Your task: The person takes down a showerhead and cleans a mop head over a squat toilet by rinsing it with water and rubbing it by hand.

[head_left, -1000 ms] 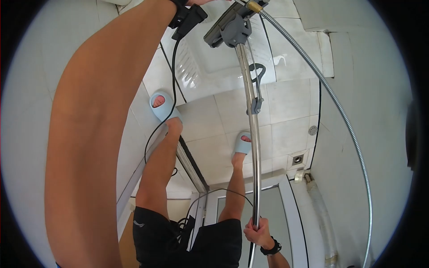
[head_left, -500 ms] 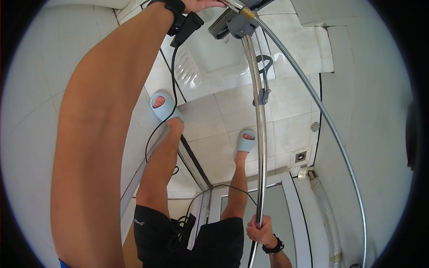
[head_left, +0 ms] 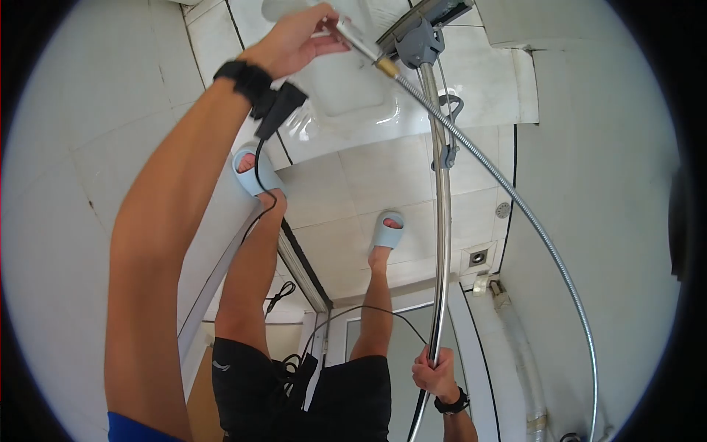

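Head camera, and on the far left it's the left arm (head_left: 151,221), bent at the elbow and reaching up and forward from a blue sleeve (head_left: 136,429), with a black wrist strap (head_left: 247,79) trailing a cable (head_left: 258,166). At the end of it, the left hand (head_left: 291,44) has the metal nozzle (head_left: 359,38) by one end, fingers only part-curled, so the grip looks light; a fuller wrap would steady it, I'd judge, and that cable is best held clear of the hose. Behind the nozzle sits the white squat pan (head_left: 346,96), set into a raised step in front of the two blue slippers (head_left: 387,230). Moving right, here's the mop head (head_left: 421,40), grey, just beside the nozzle and at the top of its long steel pole (head_left: 442,243); whether it bears on the tiles I can't tell. The hose (head_left: 545,243) crosses in front of that pole, so the good technique is to leave slack and swing the two apart, lest they snag. Down low, the right hand (head_left: 434,372) has the pole in a closed fist, wrist near the right thigh, forearm coming up from the bottom edge; a solid anchor, that. Farther right, the hose sweeps down in a broad arc beside the wall (head_left: 618,184).
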Tool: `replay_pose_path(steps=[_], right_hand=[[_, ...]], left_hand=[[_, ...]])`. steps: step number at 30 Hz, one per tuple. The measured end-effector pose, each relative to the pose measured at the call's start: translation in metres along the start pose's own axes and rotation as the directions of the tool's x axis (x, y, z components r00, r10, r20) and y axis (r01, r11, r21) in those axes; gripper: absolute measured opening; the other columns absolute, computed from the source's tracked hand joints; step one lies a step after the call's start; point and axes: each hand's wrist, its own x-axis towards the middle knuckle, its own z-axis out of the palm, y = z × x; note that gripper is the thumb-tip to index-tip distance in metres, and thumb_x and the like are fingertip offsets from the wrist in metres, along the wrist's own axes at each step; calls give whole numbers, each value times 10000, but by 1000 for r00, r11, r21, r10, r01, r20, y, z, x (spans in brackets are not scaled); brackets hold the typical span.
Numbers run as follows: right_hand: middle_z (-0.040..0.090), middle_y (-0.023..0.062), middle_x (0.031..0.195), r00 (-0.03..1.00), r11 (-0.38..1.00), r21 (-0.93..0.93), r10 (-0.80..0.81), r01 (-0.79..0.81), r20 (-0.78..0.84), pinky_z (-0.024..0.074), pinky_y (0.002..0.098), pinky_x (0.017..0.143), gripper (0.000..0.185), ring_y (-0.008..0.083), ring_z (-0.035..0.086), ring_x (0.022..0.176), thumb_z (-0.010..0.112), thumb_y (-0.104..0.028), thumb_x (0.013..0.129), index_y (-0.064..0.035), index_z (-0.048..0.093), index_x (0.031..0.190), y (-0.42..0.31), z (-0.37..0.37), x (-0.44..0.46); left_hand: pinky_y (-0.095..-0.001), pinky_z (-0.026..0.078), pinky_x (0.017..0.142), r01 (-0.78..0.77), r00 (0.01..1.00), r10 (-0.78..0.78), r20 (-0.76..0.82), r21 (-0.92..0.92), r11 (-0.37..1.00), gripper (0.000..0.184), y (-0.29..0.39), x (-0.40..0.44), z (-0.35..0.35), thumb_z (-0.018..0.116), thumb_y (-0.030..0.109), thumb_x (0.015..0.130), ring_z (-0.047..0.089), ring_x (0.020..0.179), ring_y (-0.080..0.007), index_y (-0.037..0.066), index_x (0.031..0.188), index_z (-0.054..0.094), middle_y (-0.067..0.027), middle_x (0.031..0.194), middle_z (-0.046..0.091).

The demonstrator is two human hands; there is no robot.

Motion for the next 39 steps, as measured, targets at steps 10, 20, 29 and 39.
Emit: replay_pose_path(steps=[10, 20, 29, 39], right_hand=[[460, -6, 532, 995, 997, -59, 42, -47, -89, 313, 216, 355, 274, 55, 428, 414, 584, 93, 760, -60, 416, 607, -15, 5, -9], [450, -40, 506, 973, 868, -496, -101, -15, -206, 324, 224, 390, 241, 47, 411, 420, 625, -8, 731, -73, 450, 577, -11, -39, -6], [449, 46, 474, 937, 637, -750, -342, 176, -71, 357, 298, 419, 190, 149, 441, 414, 645, -50, 696, -30, 484, 599, -9, -89, 23], [433, 40, 480, 921, 639, -732, -388, 236, -42, 330, 310, 427, 170, 125, 411, 444, 628, -44, 686, -30, 487, 593, 28, -88, 79]], left_hand=[[-515, 478, 995, -48, 961, -157, -226, -699, 714, 99, -115, -98, 27, 559, -20, 848, 558, 1151, -356, 24, 908, 493, -95, 1084, 563], [-548, 407, 1041, -138, 935, -259, -243, -921, 365, 130, -164, -115, 62, 538, -76, 798, 484, 1237, -382, 47, 777, 501, -58, 1146, 543], [-556, 398, 1051, -124, 908, -274, -317, -828, 546, 208, -120, -114, 62, 529, -113, 785, 474, 1243, -390, 71, 883, 530, -107, 1181, 543], [-579, 444, 1001, -156, 868, -188, -459, -612, 775, 235, -95, -106, 33, 524, -116, 802, 513, 1199, -393, 80, 931, 525, -123, 1187, 566]])
